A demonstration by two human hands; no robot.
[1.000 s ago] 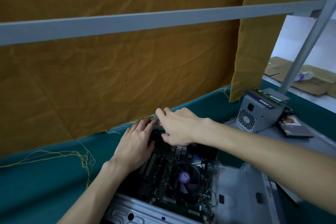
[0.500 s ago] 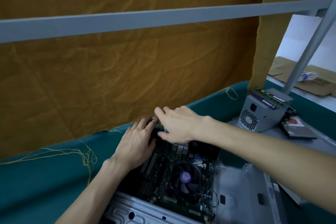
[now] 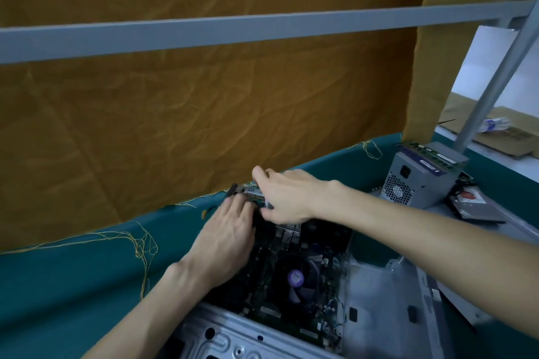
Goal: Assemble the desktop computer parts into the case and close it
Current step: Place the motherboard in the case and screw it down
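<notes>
An open grey computer case (image 3: 376, 294) lies on the teal table with its motherboard (image 3: 268, 268) and a CPU fan (image 3: 296, 278) showing inside. At the case's far end stands an expansion card with a metal bracket (image 3: 249, 192). My right hand (image 3: 287, 198) grips the card's top edge from the right. My left hand (image 3: 224, 239) lies with straight fingers against the card's left side, over the board. The card's lower part is hidden behind both hands.
A grey power supply (image 3: 417, 181) with memory sticks (image 3: 431, 154) on top stands at the right. A drive (image 3: 478, 208) lies beside it. A mustard cloth (image 3: 204, 114) hangs behind the table, a grey frame bar (image 3: 262, 28) crosses in front, and loose yellow threads (image 3: 140, 245) trail left.
Both hands stay at the card on the far end of the case. The bracket now shows a little more above my left fingers. The view has shifted slightly left.
</notes>
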